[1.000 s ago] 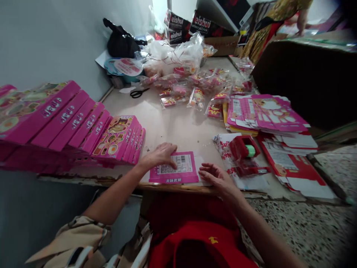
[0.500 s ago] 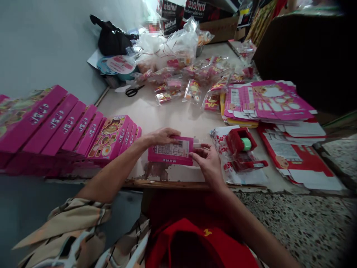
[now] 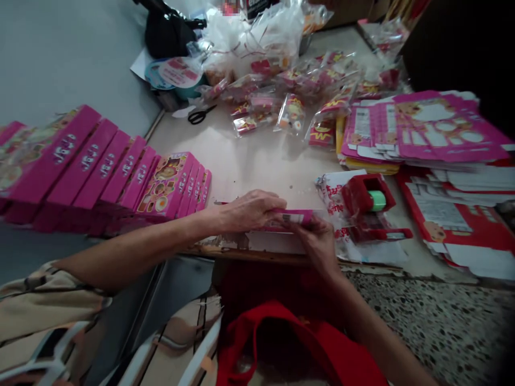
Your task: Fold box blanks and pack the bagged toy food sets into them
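Pink boxes point(image 3: 86, 161) lean against one another in a long slanted row at the left end of the desk point(image 3: 253, 166), their printed fronts tilted up. Behind them, by the wall, sits a black bag point(image 3: 169, 29), and next to it round cards point(image 3: 179, 71) rest on a blue tub point(image 3: 190, 92). Dark scissors point(image 3: 199, 115) lie just in front of these.

Near the desk's front edge, the left hand point(image 3: 255, 210) is curled, back upward, over the left part of a pink carton point(image 3: 298, 216); its fingertips are mostly hidden, but it has hold of the carton. Beyond, well apart from the hands, clear packets point(image 3: 290, 115) are strewn before a heap of white plastic bags point(image 3: 257, 40). The carton is between the two hands, above the front of the desk, its printed label partly in sight. At its right end the right hand point(image 3: 321, 236) is nearly closed, thumb and fingers pinching it.

Just beside the right hand, a red tape dispenser point(image 3: 364, 195) with a green roll point(image 3: 377, 200) stands on a white wrapper point(image 3: 332, 187). Farther right, flat pink cartons point(image 3: 434, 128) are piled behind flat red cartons point(image 3: 456, 220), and speckled floor point(image 3: 434, 321) shows below.
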The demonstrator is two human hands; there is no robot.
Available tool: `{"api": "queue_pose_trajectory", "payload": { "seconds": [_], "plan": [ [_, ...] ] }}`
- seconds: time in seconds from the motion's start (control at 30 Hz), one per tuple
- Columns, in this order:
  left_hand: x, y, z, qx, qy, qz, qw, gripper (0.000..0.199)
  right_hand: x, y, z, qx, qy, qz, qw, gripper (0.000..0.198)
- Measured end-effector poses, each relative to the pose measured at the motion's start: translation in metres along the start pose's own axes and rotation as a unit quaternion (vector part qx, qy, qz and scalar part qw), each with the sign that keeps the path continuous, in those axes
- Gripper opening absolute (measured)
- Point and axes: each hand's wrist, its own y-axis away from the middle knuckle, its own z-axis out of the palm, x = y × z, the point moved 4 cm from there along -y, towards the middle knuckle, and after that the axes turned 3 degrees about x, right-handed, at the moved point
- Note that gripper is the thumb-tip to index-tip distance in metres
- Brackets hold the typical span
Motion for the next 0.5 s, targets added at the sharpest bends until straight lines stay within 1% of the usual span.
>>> {"api": "queue_pose_trajectory", "payload": {
  "seconds": [0.03,0.1,0.13,0.17,0.2,0.27,0.33,0.37,0.4,0.5],
  "plan": [
    [0.002,0.001,-0.003,-0.034,0.007,-0.009,0.999,0.028,-0.001,0.001,-0.002,-0.005,0.008,-0.007,1.0,0.023],
    [0.005,0.004,-0.005,-0.125,0.015,-0.034,0.991,0.035,-0.001,0.005,-0.004,-0.006,0.01,-0.003,1.0,0.025],
    [0.005,0.005,-0.005,-0.165,0.018,-0.048,0.985,0.038,0.0,0.008,-0.005,-0.012,0.003,0.01,1.0,0.027],
    [0.005,0.007,-0.004,-0.189,0.021,-0.061,0.98,0.04,0.0,0.011,-0.006,-0.022,-0.006,0.029,0.999,0.029],
    [0.005,0.009,-0.002,-0.195,0.022,-0.07,0.978,0.041,-0.001,0.013,-0.006,-0.042,-0.016,0.056,0.997,0.032],
    [0.005,0.013,0.003,-0.175,0.017,-0.074,0.982,0.043,-0.004,0.016,-0.005,-0.124,-0.027,0.121,0.985,0.038],
    [0.009,0.02,0.009,-0.151,0.004,-0.054,0.987,0.042,-0.009,0.018,-0.002,-0.236,-0.028,0.18,0.955,0.044],
    [0.012,0.024,0.012,-0.144,-0.003,-0.038,0.989,0.041,-0.011,0.019,0.0,-0.283,-0.025,0.198,0.938,0.045],
    [0.016,0.029,0.015,-0.142,-0.009,-0.027,0.989,0.041,-0.013,0.018,0.0,-0.313,-0.02,0.205,0.927,0.043],
    [0.022,0.038,0.022,-0.136,-0.028,-0.041,0.989,0.045,-0.012,0.014,0.003,-0.352,0.013,0.177,0.919,0.032]
  ]
}}
